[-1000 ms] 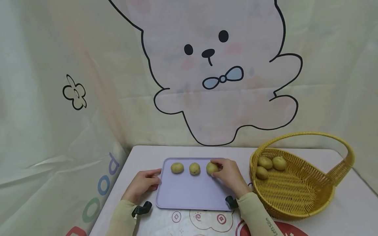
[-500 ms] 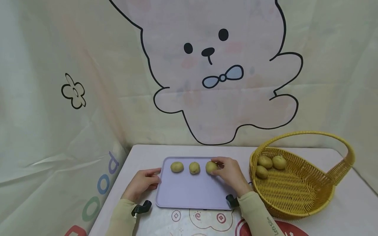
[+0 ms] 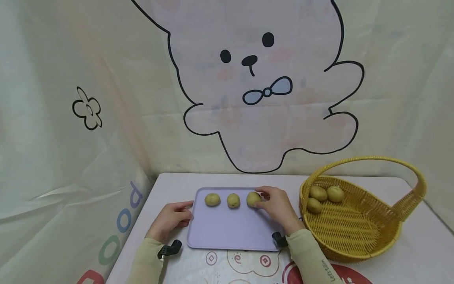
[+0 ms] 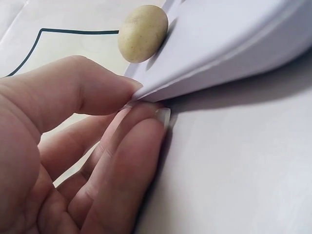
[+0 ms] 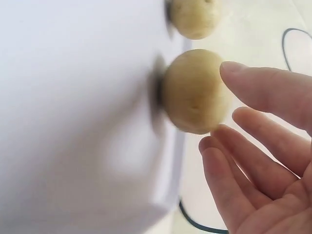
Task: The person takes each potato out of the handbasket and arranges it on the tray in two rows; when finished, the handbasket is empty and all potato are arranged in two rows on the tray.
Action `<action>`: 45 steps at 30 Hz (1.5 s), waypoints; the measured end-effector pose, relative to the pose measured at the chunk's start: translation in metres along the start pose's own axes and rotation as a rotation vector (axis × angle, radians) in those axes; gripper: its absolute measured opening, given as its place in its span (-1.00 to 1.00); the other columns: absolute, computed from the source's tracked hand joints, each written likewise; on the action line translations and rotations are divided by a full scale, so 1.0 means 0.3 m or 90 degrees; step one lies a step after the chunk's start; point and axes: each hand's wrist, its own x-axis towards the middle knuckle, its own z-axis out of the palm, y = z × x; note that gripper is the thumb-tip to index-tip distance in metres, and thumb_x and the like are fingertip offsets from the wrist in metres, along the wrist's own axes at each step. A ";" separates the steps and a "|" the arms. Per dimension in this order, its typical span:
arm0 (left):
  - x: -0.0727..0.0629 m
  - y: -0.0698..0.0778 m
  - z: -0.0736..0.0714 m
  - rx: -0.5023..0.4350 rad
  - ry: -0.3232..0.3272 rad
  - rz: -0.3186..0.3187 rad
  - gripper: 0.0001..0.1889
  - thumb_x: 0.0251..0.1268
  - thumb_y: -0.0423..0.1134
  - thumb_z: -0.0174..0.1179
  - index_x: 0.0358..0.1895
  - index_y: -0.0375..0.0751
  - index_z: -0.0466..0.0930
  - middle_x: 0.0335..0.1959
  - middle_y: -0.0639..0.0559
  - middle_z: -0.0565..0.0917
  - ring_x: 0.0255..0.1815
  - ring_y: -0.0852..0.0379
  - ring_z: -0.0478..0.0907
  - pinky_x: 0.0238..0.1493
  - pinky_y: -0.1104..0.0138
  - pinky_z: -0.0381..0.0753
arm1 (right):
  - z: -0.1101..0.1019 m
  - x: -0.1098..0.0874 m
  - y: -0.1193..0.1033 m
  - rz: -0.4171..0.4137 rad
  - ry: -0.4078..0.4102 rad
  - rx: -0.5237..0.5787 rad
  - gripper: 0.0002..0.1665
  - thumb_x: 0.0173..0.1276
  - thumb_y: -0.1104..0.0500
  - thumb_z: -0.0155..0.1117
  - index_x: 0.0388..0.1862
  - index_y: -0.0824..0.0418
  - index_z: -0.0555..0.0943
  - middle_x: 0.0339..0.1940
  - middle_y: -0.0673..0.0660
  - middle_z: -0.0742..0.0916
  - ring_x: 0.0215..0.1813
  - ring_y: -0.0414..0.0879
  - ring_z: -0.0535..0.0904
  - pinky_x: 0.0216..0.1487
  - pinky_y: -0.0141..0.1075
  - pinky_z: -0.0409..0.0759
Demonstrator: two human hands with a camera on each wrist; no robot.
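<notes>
A lavender tray (image 3: 230, 232) lies on the table with three potatoes in a row along its far side: a left potato (image 3: 212, 199), a middle potato (image 3: 233, 200) and a right potato (image 3: 253, 199). My left hand (image 3: 172, 219) pinches the tray's left rim, thumb on top and fingers beneath, as the left wrist view shows. My right hand (image 3: 280, 207) is beside the right potato. In the right wrist view its thumb tip overlaps the edge of that potato (image 5: 195, 92), while the loosely bent fingers spread just below it.
To the right stands a yellow wicker basket (image 3: 354, 236) with a tall arched handle, holding three more potatoes (image 3: 318, 193) at its left end. A fabric backdrop (image 3: 163, 142) with a bear drawing hangs behind the white table (image 3: 283, 181).
The right hand's fingers have loosened and drawn slightly right, away from the right potato, which sits on the tray. My left hand stays at the tray's rim.
</notes>
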 end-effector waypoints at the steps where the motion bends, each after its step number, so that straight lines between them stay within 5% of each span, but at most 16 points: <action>1: 0.001 0.001 0.003 0.000 -0.001 0.001 -0.40 0.19 -0.37 0.41 0.39 -0.15 0.70 -0.25 0.01 0.72 -0.26 0.14 0.67 -0.22 0.34 0.73 | -0.007 -0.006 -0.004 -0.001 0.003 0.005 -0.45 0.26 0.23 0.62 0.26 0.15 0.78 0.18 0.27 0.82 0.22 0.21 0.78 0.30 0.09 0.71; 8: 0.000 -0.005 0.016 -0.012 -0.008 0.000 -0.39 0.20 -0.39 0.41 0.40 -0.20 0.68 -0.22 -0.01 0.72 -0.27 0.14 0.66 -0.23 0.36 0.73 | -0.071 -0.114 -0.085 -0.026 0.003 0.006 -0.50 0.29 0.19 0.63 0.23 0.06 0.80 0.16 0.17 0.83 0.20 0.18 0.80 0.27 0.05 0.74; 13: -0.002 -0.004 0.007 0.001 -0.016 0.007 -0.38 0.23 -0.38 0.41 0.43 -0.19 0.66 -0.20 -0.02 0.73 -0.23 0.13 0.68 -0.18 0.36 0.75 | -0.184 -0.242 -0.124 -0.097 -0.026 -0.019 -0.55 0.28 0.16 0.65 0.16 0.05 0.81 0.13 0.07 0.85 0.13 0.03 0.82 0.21 -0.05 0.78; 16: -0.003 -0.001 0.005 0.005 -0.017 0.010 -0.38 0.24 -0.38 0.40 0.43 -0.20 0.65 -0.21 -0.01 0.73 -0.25 0.14 0.67 -0.19 0.37 0.75 | -0.275 -0.308 -0.110 -0.124 -0.028 -0.034 -0.58 0.30 0.12 0.65 0.14 0.04 0.82 0.12 0.04 0.85 0.07 -0.04 0.82 0.14 -0.11 0.80; 23: -0.006 -0.009 -0.004 -0.003 -0.017 0.001 -0.36 0.23 -0.39 0.41 0.45 -0.22 0.62 -0.21 0.00 0.70 -0.26 0.15 0.68 -0.19 0.37 0.76 | -0.469 -0.393 -0.015 -0.081 -0.015 -0.133 -0.61 0.30 -0.08 0.65 0.10 -0.15 0.84 0.05 -0.10 0.87 0.06 -0.11 0.81 0.08 -0.21 0.78; 33: -0.009 -0.003 0.002 -0.002 -0.016 0.008 -0.37 0.23 -0.40 0.40 0.44 -0.25 0.63 -0.19 -0.03 0.69 -0.24 0.13 0.69 -0.19 0.36 0.76 | -0.670 -0.276 0.193 0.008 -0.003 -0.206 -0.42 0.41 -0.03 0.56 0.29 0.24 0.74 0.16 0.31 0.82 0.15 0.25 0.78 0.12 0.15 0.76; 45: -0.007 -0.001 0.000 0.000 -0.016 0.013 -0.38 0.23 -0.39 0.40 0.43 -0.22 0.65 -0.25 0.01 0.72 -0.26 0.13 0.67 -0.21 0.34 0.74 | -0.702 -0.125 0.301 0.041 -0.012 -0.243 -0.38 0.40 0.02 0.52 0.29 0.38 0.70 0.13 0.40 0.82 0.21 0.41 0.71 0.20 0.31 0.63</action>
